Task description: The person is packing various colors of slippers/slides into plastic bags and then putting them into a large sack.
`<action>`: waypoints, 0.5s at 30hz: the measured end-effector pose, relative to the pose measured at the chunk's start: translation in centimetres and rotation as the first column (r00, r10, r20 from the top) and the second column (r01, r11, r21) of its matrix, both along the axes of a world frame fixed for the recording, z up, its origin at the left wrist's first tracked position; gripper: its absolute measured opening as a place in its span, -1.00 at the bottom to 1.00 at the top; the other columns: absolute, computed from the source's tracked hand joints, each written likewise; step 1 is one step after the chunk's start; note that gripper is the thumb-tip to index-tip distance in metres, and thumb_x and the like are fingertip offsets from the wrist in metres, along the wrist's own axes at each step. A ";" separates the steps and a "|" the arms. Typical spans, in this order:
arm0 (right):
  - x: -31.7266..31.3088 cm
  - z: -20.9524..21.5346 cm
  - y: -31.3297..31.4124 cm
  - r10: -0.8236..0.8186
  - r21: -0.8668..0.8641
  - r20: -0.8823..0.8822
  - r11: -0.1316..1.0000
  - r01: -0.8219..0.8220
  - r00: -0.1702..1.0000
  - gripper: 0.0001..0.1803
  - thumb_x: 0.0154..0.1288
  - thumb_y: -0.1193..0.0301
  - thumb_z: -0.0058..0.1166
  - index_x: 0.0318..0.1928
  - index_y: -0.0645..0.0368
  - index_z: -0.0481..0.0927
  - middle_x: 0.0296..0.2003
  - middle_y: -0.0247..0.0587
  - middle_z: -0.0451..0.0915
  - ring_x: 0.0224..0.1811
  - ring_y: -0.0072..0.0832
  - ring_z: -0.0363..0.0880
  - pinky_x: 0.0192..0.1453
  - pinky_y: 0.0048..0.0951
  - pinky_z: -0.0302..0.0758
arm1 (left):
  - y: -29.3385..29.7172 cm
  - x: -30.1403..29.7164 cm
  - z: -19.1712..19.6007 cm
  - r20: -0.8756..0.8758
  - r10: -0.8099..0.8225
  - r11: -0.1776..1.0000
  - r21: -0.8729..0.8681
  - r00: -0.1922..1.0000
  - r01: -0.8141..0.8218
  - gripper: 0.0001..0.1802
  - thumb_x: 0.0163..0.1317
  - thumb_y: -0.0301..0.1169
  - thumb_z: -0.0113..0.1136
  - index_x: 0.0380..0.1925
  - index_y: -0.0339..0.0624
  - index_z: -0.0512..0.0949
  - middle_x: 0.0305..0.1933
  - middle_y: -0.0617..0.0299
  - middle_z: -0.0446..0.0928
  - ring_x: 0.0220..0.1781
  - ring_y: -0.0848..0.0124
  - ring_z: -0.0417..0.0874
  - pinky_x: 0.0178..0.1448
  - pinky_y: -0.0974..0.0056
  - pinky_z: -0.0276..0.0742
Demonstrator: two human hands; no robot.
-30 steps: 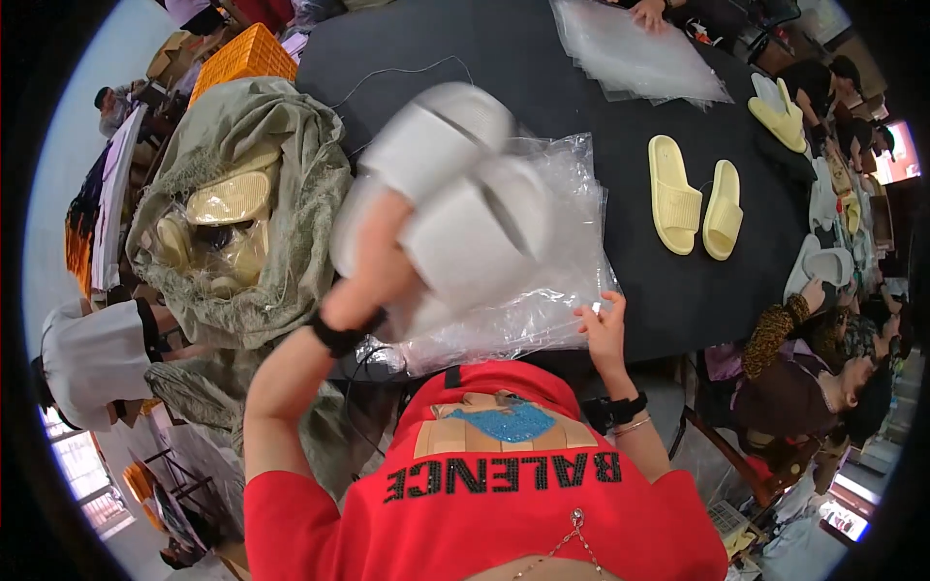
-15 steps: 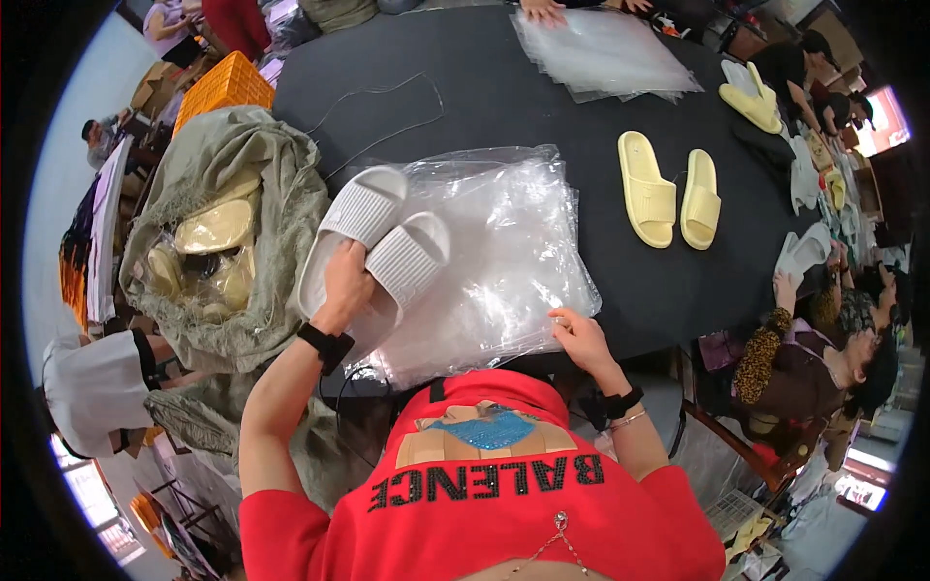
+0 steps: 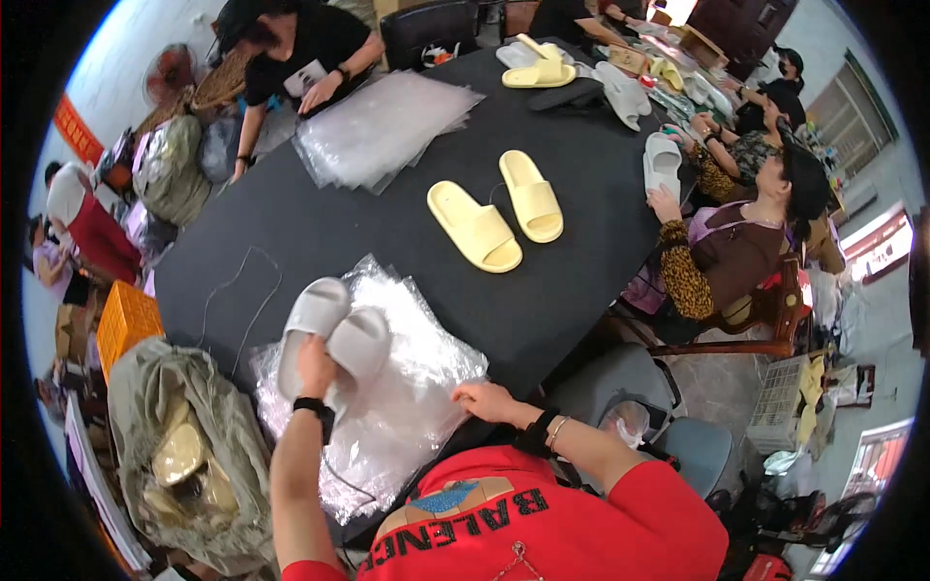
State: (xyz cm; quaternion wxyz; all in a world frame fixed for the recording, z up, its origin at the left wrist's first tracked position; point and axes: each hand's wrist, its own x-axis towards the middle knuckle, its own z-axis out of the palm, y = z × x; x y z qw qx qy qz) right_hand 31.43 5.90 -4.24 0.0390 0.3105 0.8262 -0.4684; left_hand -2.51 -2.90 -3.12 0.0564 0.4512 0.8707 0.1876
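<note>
A pair of light grey slide slippers (image 3: 358, 341) is held in my left hand (image 3: 315, 366), whose fingers close round the nearer parts of the two. They are over the left part of a stack of clear plastic bags (image 3: 417, 334) at the table's near edge. At the stack's right corner, the fingers of my right hand (image 3: 486, 400) pinch the edge of a plastic bag. Beyond the stack, a pair of pale yellow slide slippers, one at the left (image 3: 475, 228) and one at the right (image 3: 533, 198), lies on the black tabletop (image 3: 378, 228).
An open woven sack (image 3: 184, 387) of bagged yellow slippers stands at my left, beside an orange crate (image 3: 128, 320). A co-worker (image 3: 310, 68) leans by another bag stack (image 3: 387, 126). At the right, a seated person (image 3: 746, 232) holds a grey slipper (image 3: 663, 165). Grey chairs (image 3: 610, 382) stand at my right.
My view has swung to the right, so the table and sack appear farther left. My left hand still holds the grey slippers, and my right hand stays at the bag stack's corner.
</note>
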 end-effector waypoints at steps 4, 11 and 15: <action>0.0 0.3 1.0 0.080 -0.140 0.035 0.987 -0.074 0.996 -0.71 0.19 0.25 -0.17 -0.11 0.00 0.47 -0.37 -0.25 0.60 -0.28 -0.35 0.57 -0.17 -0.35 0.44 | 4.3 -3.0 8.7 -0.152 -0.284 0.959 -0.039 0.947 0.281 -0.82 -0.15 -0.64 -0.09 -0.50 -0.25 0.46 -0.33 0.01 0.47 -0.21 -0.01 0.45 -0.16 0.04 0.36; -1.0 -0.7 1.7 0.159 -0.240 0.003 0.959 -0.154 0.987 -0.70 0.13 0.23 -0.16 -0.13 -0.01 0.46 -0.33 -0.16 0.58 -0.25 -0.23 0.54 -0.19 -0.28 0.42 | 24.0 2.5 19.2 -0.224 -0.780 0.603 -0.015 0.585 0.798 -0.82 -0.12 -0.59 -0.01 -0.42 -0.28 0.46 -0.22 -0.03 0.44 -0.09 0.02 0.41 -0.02 0.09 0.35; -1.0 1.2 1.5 0.151 -0.210 -0.001 0.966 -0.148 0.989 -0.71 0.15 0.23 -0.15 -0.15 0.02 0.46 -0.33 -0.14 0.58 -0.24 -0.19 0.54 -0.18 -0.25 0.42 | 28.8 8.9 24.4 -0.439 -0.588 0.646 0.250 0.679 0.721 -0.40 -0.09 -0.41 0.23 0.04 -0.22 0.32 0.12 -0.08 0.27 0.13 0.01 0.30 0.21 0.14 0.25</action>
